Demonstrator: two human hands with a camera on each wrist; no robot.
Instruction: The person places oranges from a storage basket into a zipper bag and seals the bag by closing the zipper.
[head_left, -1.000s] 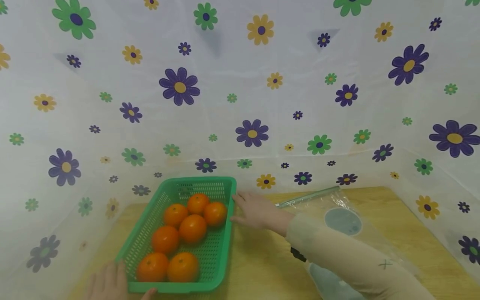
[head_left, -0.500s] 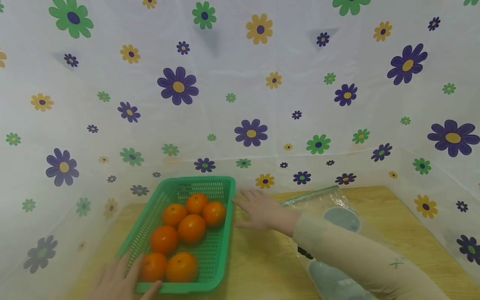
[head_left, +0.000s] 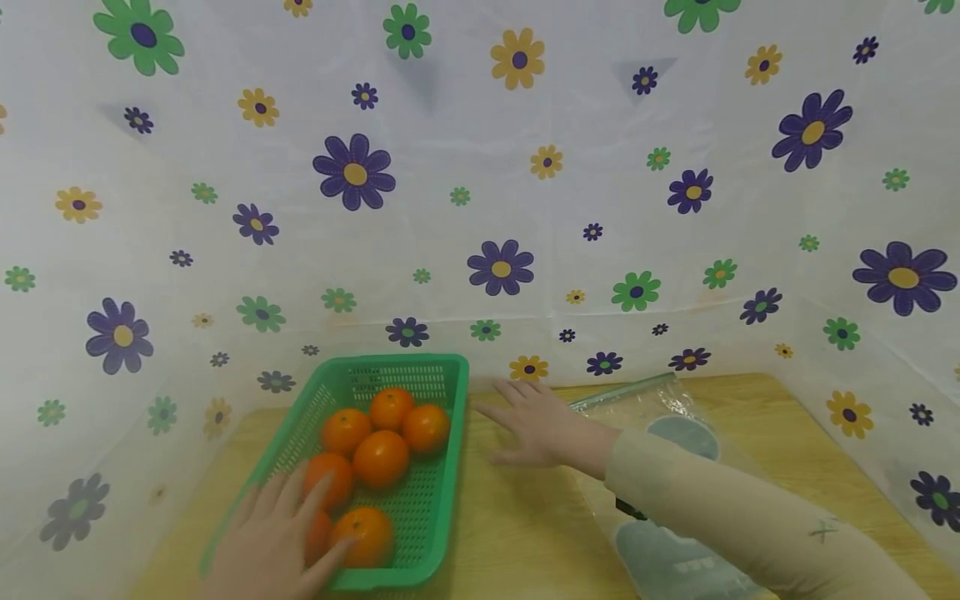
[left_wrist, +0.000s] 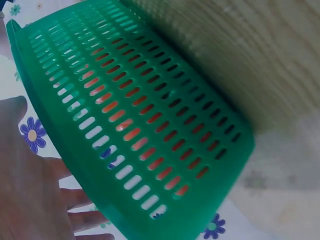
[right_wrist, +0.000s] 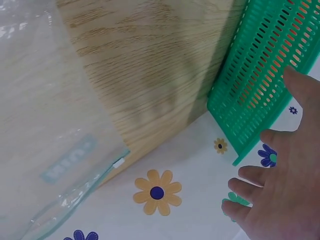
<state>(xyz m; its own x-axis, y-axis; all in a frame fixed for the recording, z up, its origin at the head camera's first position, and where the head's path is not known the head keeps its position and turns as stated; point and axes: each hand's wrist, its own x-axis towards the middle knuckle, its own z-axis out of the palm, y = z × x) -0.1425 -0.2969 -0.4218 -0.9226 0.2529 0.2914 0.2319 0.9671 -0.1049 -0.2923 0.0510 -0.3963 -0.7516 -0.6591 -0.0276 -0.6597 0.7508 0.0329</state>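
A green plastic basket (head_left: 450, 500) with slotted walls stands on the left of the wooden table and holds several oranges (head_left: 381, 459). Over its near left corner, my left hand (head_left: 273, 533) spreads its fingers above the nearest oranges and partly hides them; whether it touches them I cannot tell. In the left wrist view the basket wall (left_wrist: 100, 200) fills the middle, with the left hand (left_wrist: 35, 200) beyond its rim. My right hand (head_left: 543, 429) is just right of the basket, fingers spread, apart from the rim and holding nothing. The right wrist view shows this hand (right_wrist: 285, 170) beside the basket (right_wrist: 260, 85).
A clear zip bag (head_left: 682, 400) with pale blue patches lies flat on the right of the table (head_left: 517, 517), partly under the right forearm. Its slider (right_wrist: 118, 162) shows in the right wrist view. A flowered curtain (head_left: 450, 242) encloses the back and sides.
My left hand has moved from the basket's near left corner up and inward, over the oranges. The right hand has drawn off the basket's right rim, a little to the right.
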